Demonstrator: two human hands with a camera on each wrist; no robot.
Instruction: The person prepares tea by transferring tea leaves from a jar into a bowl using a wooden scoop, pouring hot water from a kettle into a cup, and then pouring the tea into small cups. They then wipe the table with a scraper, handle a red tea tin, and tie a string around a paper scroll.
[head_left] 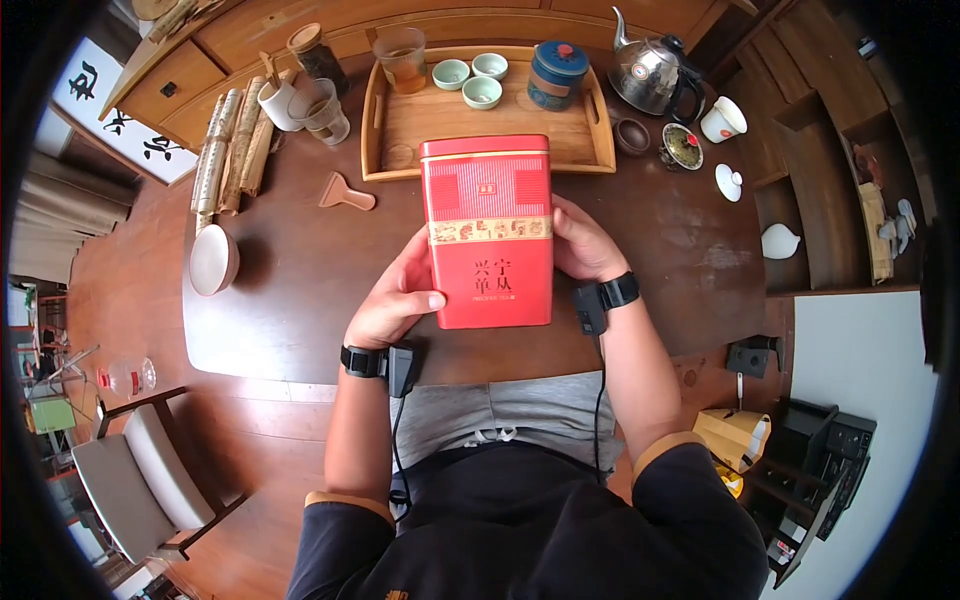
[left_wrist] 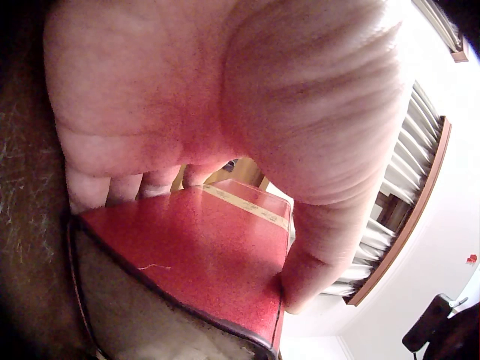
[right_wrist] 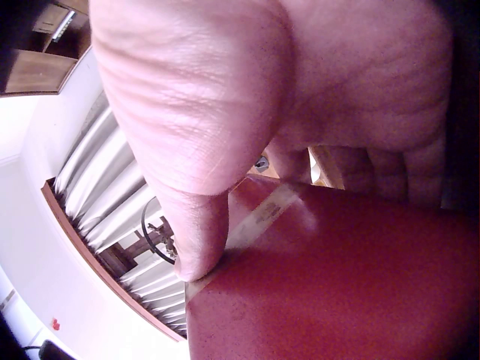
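We see the left hand and right hand grip the tin from both sides, with the tray on the far side of the table.

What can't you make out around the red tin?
Red tin, contents: head view, hidden by its lid.
Left hand, four fingertips: head and left wrist views, behind the tin.
Right hand, four fingertips: head and right wrist views, behind the tin.
Small print on the tin: head view, too small.
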